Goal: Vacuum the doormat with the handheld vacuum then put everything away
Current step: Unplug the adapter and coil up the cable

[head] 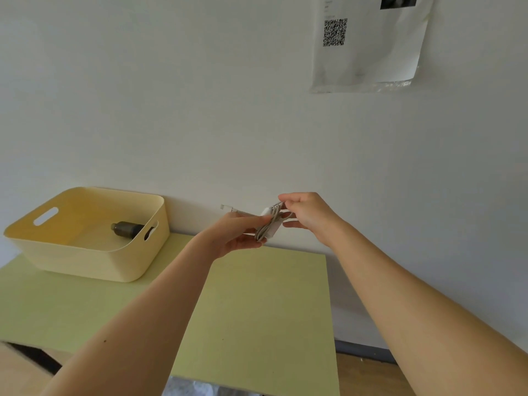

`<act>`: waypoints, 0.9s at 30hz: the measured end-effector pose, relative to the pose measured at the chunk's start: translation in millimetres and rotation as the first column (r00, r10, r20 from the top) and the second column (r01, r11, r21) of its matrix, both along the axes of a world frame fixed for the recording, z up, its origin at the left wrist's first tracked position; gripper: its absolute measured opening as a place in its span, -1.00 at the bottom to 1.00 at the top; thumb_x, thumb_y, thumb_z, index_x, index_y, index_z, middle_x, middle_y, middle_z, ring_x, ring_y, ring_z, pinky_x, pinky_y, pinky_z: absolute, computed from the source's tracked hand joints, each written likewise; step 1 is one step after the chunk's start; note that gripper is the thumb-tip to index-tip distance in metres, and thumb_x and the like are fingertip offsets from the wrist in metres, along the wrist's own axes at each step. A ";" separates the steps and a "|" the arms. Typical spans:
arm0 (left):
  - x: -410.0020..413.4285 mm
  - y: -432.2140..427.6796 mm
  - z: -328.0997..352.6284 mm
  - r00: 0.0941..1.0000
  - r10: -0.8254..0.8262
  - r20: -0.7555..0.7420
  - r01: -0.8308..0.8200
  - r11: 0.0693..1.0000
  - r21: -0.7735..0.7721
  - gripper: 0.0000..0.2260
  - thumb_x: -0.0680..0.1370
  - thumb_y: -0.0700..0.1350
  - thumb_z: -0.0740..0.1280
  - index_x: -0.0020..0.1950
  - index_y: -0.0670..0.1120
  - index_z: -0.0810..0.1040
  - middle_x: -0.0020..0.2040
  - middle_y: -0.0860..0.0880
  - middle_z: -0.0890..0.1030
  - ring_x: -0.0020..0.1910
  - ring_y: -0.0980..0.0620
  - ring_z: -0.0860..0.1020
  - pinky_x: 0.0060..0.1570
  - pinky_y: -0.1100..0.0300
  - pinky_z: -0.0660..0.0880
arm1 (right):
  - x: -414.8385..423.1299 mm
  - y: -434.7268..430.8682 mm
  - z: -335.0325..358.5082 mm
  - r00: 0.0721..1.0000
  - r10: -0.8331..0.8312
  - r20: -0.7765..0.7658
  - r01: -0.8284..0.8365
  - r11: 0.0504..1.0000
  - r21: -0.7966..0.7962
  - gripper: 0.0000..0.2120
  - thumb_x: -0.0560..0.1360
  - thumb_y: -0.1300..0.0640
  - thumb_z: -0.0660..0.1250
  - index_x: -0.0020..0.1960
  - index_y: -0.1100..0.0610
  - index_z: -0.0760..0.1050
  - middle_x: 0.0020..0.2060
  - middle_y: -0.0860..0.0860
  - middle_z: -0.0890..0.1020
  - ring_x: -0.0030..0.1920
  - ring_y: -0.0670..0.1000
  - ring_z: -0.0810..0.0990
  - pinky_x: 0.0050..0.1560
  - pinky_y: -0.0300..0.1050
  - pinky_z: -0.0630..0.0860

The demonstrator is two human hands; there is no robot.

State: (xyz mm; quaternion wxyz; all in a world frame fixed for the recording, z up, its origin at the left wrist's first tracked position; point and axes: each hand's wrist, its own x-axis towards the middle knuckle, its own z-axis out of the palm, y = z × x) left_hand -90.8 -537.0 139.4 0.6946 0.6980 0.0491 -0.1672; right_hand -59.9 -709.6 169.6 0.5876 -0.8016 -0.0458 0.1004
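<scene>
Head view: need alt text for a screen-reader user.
Both hands hold a coiled white cable above a green table: the left hand grips the bundle, the right hand pinches its loops. At left, a yellow bin on the table holds a dark cylindrical object; a QR-code sheet hangs on the wall.

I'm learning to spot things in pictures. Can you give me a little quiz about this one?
1. True or false: the yellow basket on the green table has a dark cylinder inside.
2. What do the left hand and the right hand hold together? A) white cable B) sponge C) cup
3. Fill in: the paper on the wall shows a ___ code.
Key: 1 true; 2 A; 3 QR.
</scene>
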 end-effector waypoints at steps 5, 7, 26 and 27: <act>10.2 -4.4 0.4 0.990 0.136 -0.048 -0.137 0.990 -0.037 -0.76 0.62 -0.03 0.23 0.06 -0.19 0.54 -0.08 -0.15 0.61 -0.19 -0.08 0.62 -0.15 0.12 0.63 | 9.2 1.1 -6.5 0.991 0.121 -0.063 -0.119 0.992 0.039 -0.50 0.58 0.16 0.30 0.49 0.04 0.30 0.27 0.07 0.53 0.16 0.09 0.61 0.11 -0.01 0.60; 13.0 -5.9 1.4 0.985 0.168 -0.045 -0.169 0.985 -0.030 -0.77 0.62 -0.09 0.22 0.12 -0.22 0.53 -0.05 -0.17 0.61 -0.17 -0.08 0.61 -0.11 0.10 0.62 | 12.6 2.9 -9.6 0.971 0.178 -0.161 -0.155 0.977 0.146 -0.23 0.50 0.13 0.44 0.57 -0.04 0.09 0.26 0.05 0.50 0.07 0.10 0.66 0.06 0.00 0.63; 24.6 -12.8 9.3 0.994 0.108 0.027 -0.107 0.993 -0.044 -0.70 0.57 -0.36 0.10 0.21 -0.11 0.47 0.07 -0.15 0.56 0.02 -0.05 0.55 0.25 0.07 0.44 | 41.3 12.4 -24.0 0.944 0.021 -0.329 0.131 0.892 0.433 -0.73 0.44 0.34 0.43 0.12 0.35 0.53 -0.09 0.18 0.64 -0.19 0.05 0.65 -0.29 -0.20 0.64; 25.0 -13.6 8.8 0.987 0.158 0.020 -0.156 0.984 -0.088 -0.69 0.58 -0.36 0.11 0.27 -0.12 0.41 0.11 -0.18 0.54 0.04 -0.09 0.55 0.23 0.07 0.46 | 41.8 12.6 -23.8 0.941 0.001 -0.337 0.159 0.881 0.445 -0.77 0.44 0.33 0.43 0.08 0.34 0.54 -0.12 0.17 0.63 -0.22 0.05 0.65 -0.29 -0.19 0.65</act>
